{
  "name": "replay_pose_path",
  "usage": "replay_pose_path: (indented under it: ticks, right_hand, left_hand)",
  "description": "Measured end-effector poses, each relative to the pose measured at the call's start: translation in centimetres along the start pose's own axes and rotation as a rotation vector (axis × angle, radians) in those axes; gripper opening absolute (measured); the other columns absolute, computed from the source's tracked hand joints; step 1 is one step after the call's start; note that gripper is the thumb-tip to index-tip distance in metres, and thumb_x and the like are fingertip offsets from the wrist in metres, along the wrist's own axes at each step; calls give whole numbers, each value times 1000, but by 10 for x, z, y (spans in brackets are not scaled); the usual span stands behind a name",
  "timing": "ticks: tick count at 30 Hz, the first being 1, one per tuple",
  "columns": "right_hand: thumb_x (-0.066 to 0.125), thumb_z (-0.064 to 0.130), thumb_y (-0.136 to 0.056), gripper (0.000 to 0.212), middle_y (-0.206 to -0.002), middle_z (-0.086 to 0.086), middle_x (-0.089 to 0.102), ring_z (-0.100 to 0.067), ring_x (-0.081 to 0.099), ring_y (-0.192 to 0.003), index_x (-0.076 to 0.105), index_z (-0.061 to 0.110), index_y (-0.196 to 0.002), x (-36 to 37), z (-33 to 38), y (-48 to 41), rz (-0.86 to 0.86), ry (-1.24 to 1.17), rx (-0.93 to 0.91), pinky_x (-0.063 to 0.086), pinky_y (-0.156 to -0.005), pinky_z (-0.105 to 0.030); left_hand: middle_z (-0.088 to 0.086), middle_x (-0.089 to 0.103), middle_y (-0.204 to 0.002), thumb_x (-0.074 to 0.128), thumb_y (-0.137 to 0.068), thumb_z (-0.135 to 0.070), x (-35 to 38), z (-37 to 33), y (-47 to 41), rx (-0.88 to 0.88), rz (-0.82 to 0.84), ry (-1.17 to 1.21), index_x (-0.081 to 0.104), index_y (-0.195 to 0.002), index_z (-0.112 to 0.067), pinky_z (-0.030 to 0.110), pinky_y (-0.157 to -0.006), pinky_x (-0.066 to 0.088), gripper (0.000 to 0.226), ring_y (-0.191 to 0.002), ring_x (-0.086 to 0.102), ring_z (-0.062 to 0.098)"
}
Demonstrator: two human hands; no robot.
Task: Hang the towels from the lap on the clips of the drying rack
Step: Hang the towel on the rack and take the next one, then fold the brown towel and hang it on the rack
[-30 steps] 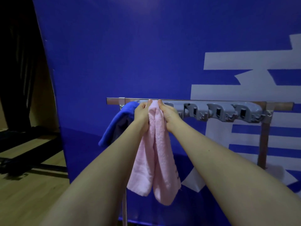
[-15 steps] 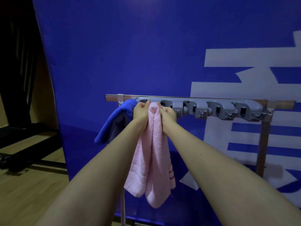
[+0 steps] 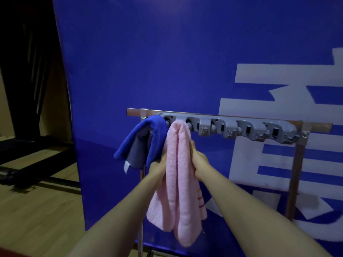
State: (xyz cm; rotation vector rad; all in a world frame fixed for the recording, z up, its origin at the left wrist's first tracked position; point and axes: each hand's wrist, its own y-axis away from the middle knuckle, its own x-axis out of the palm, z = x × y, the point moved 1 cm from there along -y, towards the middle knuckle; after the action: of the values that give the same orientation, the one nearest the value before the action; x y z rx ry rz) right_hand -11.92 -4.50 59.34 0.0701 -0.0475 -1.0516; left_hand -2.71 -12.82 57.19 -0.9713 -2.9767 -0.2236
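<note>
A pink towel point(image 3: 178, 164) hangs folded from the second clip of the grey clip strip point(image 3: 246, 128) on the drying rack's metal bar point(image 3: 241, 116). A blue towel point(image 3: 148, 138) hangs from the first clip to its left. My left hand point(image 3: 157, 165) holds the pink towel's left side about a third of the way down, its fingers mostly hidden behind the cloth. My right hand point(image 3: 200, 162) grips the towel's right side at the same height. The other clips to the right carry nothing. The lap is out of view.
A blue banner point(image 3: 167, 62) with large white characters stands right behind the rack. The rack's right post point(image 3: 295, 173) and left post point(image 3: 141, 229) run down to a wooden floor point(image 3: 37, 210). Dark frames point(image 3: 27, 175) lie on the floor at the left.
Both hands have slid down from the clip at the towel's top to its upper sides. The pink towel now hangs from the clip. The view has shifted left.
</note>
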Motion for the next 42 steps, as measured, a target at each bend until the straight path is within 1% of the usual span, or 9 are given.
replay_pose_path:
  ticks: [3, 10, 13, 17, 26, 30, 34, 37, 42]
  right_hand:
    - [40, 63, -88, 57, -92, -8, 63, -26, 59, -91, 60, 10, -90, -16, -54, 4, -90, 96, 89, 48, -85, -38]
    - [39, 52, -94, 63, -115, -21, 64, -34, 63, -100, 57, -5, -114, -53, -183, 45, -156, 145, 333, 49, -87, -41]
    - [37, 50, -96, 63, -100, -18, 66, -23, 56, -70, 54, -6, -118, -66, -219, 64, -107, 189, 429, 48, -69, -33]
    - [35, 48, -97, 48, -72, -8, 55, -14, 45, -54, 56, 5, -105, -80, -273, 83, -16, 298, 491, 33, -53, -24]
    - [37, 40, -99, 38, -65, -4, 51, -15, 44, -53, 46, 14, -73, -98, -390, 102, 53, 391, 557, 32, -51, -23]
    - [34, 37, -100, 42, -62, -5, 51, -16, 43, -50, 48, 11, -70, -100, -440, 108, 53, 417, 602, 34, -49, -24]
    - [37, 37, -99, 34, -62, -4, 51, -13, 44, -49, 49, 7, -91, -100, -489, 112, 105, 415, 656, 32, -33, -10]
    - [39, 36, -99, 33, -63, -4, 52, -12, 45, -49, 48, 10, -81, -103, -528, 106, 150, 475, 690, 32, -31, -9]
    - [37, 32, -100, 32, -64, -4, 52, -13, 44, -50, 49, 9, -81, -97, -562, 86, 98, 386, 782, 32, -49, -21]
  left_hand:
    - [11, 62, -112, 33, -88, -67, -7, 51, 10, -38, -34, -107, 56, -116, -6, 35, -85, 46, 71, -92, 57, 25]
    - [28, 58, -122, 37, -93, -54, -4, 170, 22, -184, -131, -124, 55, -120, 8, 43, -94, 47, 70, -112, 55, 42]
    - [36, 59, -110, 38, -93, -53, 2, 226, 16, -237, -83, -198, 58, -103, 16, 51, -87, 48, 73, -103, 58, 48]
    - [20, 57, -77, 39, -95, -49, 12, 275, 40, -360, 7, -212, 53, -65, -6, 34, -64, 41, 54, -63, 55, 28]
    - [7, 55, -85, 45, -95, -31, 25, 403, 62, -597, 223, -397, 49, -98, -5, 23, -57, 34, 27, -63, 47, 17]
    - [15, 58, -125, 56, -72, -46, 11, 485, 51, -666, 292, -749, 53, -123, -6, 43, -96, 48, 64, -113, 57, 35]
    - [20, 51, -134, 47, -94, -16, -2, 520, 58, -767, 395, -988, 50, -128, 4, 41, -104, 37, 39, -126, 47, 35]
    - [18, 52, -132, 55, -91, -19, -12, 580, 38, -777, 275, -1019, 48, -129, 3, 39, -102, 38, 44, -124, 48, 34]
    - [28, 50, -132, 29, -99, -15, -38, 660, 0, -755, -227, -763, 46, -125, 13, 40, -105, 34, 42, -123, 48, 38]
